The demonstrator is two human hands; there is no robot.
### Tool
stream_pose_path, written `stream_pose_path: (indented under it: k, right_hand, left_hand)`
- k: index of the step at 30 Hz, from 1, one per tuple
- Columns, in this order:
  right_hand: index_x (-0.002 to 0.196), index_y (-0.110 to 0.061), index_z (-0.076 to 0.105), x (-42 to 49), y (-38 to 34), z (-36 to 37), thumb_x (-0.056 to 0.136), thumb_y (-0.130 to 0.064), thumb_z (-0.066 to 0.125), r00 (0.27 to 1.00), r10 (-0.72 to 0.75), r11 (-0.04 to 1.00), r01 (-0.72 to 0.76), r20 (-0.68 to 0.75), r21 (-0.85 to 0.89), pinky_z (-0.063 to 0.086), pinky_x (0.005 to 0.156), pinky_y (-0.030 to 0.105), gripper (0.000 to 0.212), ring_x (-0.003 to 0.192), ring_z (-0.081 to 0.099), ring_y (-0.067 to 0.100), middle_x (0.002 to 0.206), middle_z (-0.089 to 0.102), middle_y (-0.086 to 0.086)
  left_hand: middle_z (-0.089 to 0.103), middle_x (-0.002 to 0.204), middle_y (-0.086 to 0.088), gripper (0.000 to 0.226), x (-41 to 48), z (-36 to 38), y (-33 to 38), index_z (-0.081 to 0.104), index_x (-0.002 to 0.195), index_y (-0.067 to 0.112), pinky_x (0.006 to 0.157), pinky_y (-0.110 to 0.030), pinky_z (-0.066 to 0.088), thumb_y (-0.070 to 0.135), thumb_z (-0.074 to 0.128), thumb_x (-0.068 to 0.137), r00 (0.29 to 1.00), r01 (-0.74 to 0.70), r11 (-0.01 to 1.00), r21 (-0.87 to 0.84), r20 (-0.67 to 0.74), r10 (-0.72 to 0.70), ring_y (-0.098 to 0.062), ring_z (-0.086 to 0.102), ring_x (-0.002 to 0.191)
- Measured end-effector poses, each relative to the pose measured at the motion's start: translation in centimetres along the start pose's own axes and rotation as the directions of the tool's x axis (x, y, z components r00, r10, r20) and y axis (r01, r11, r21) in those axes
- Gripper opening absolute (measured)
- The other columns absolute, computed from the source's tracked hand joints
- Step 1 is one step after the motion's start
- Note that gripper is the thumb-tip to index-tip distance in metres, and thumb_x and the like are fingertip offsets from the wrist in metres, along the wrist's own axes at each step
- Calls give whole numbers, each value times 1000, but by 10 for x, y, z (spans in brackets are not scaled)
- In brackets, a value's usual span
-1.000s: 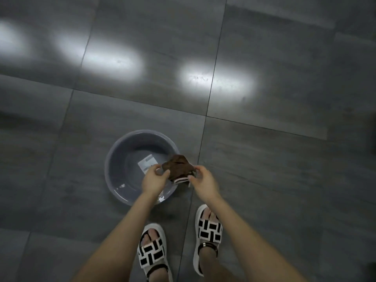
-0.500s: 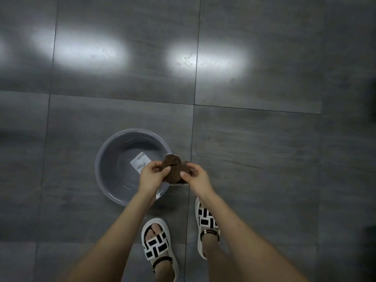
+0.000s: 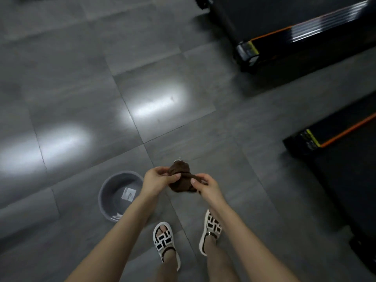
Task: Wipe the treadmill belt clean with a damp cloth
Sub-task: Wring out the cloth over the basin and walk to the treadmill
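Note:
A bunched brown cloth (image 3: 181,178) hangs in the air between both hands, over the grey tiled floor. My left hand (image 3: 155,180) grips its left side, and my right hand (image 3: 205,185) pinches its right side. A black treadmill with an orange edge stripe (image 3: 345,151) lies at the right, its belt dark. A second treadmill (image 3: 284,31) stands further off at the top right. Both hands are well left of the treadmills.
A round grey basin (image 3: 109,200) with a white label inside sits on the floor to the lower left of my hands. My feet in white patterned sandals (image 3: 164,239) stand below. Bright light patches reflect off the tiles.
The view has swung right and up, bringing two treadmills into sight. The cloth and both hands have moved off the basin's rim to the right, still held between both hands.

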State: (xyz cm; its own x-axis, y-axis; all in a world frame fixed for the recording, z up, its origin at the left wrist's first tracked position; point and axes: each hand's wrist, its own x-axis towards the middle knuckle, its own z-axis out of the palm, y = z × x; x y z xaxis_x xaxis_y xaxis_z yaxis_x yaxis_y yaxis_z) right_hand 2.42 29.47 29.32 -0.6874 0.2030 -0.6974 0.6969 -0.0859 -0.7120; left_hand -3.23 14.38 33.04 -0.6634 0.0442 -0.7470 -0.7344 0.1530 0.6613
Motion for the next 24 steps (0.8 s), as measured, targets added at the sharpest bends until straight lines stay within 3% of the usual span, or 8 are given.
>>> stream_pose_path:
  k: [4, 8, 11, 13, 17, 20, 22, 24]
  right_hand:
    - [94, -12, 53, -66, -19, -65, 93, -4, 54, 995, 10, 990, 4, -97, 141, 42, 54, 8, 8, 69, 54, 7, 79, 58, 0]
    - [87, -14, 55, -128, -14, -146, 94, -8, 53, 981, 39, 961, 16, -192, 276, 45, 66, 20, 10, 79, 57, 16, 85, 59, 5]
    - [98, -11, 57, -178, 9, -219, 93, -10, 56, 970, 43, 946, 37, -239, 321, 48, 67, 21, 5, 75, 58, 12, 84, 60, 1]
    - [107, -7, 58, -217, 31, -273, 92, -10, 58, 957, 36, 945, 60, -286, 322, 49, 70, 23, 15, 76, 59, 13, 84, 60, 1]
    - [114, -13, 55, -296, 72, -386, 89, -11, 63, 955, -61, 950, 145, -289, 278, 47, 65, 14, 27, 88, 60, 14, 96, 59, -2]
    - [133, -19, 39, -342, 92, -454, 82, -2, 69, 932, -205, 920, 287, -298, 267, 45, 61, 7, 62, 93, 58, 2, 111, 54, -7]
    - [131, -6, 43, -366, 104, -494, 84, 9, 60, 879, -236, 900, 358, -415, 247, 45, 59, 7, 52, 78, 62, -4, 105, 58, 3]
    - [121, -1, 51, -386, 118, -536, 88, 13, 49, 817, -188, 874, 392, -545, 286, 47, 55, 14, 35, 68, 63, 1, 93, 61, 9]
  left_hand:
    - [66, 74, -6, 23, -66, 65, 33, 69, 95, 0, 53, -14, 46, 7, 77, 74, 984, -119, 981, 153, 150, 96, -5, 62, 57]
    - [65, 73, -9, 22, -129, 147, 38, 69, 94, -3, 47, -12, 43, 10, 75, 78, 958, -199, 949, 245, 251, 136, 0, 58, 47]
    - [62, 63, 0, 16, -184, 218, 30, 65, 91, 2, 41, -8, 38, 15, 71, 83, 938, -231, 923, 308, 321, 128, 0, 56, 44]
    - [61, 73, -6, 16, -223, 269, 18, 60, 91, 6, 47, -12, 45, 17, 70, 85, 926, -240, 907, 345, 361, 107, -8, 59, 56]
    - [63, 93, -17, 21, -302, 374, -14, 56, 89, 9, 65, -39, 58, 19, 73, 82, 907, -271, 896, 351, 405, 116, -29, 65, 77]
    - [66, 96, -19, 19, -360, 451, -30, 58, 90, 8, 83, -46, 55, 19, 72, 83, 864, -287, 897, 336, 496, 91, -31, 67, 86]
    - [68, 101, -20, 21, -392, 497, -34, 58, 94, 10, 87, -45, 54, 21, 71, 83, 815, -261, 906, 332, 579, 23, -31, 67, 92]
    - [69, 102, -13, 26, -412, 538, -33, 60, 99, 13, 90, -43, 53, 30, 71, 83, 782, -269, 911, 312, 623, 17, -29, 66, 97]
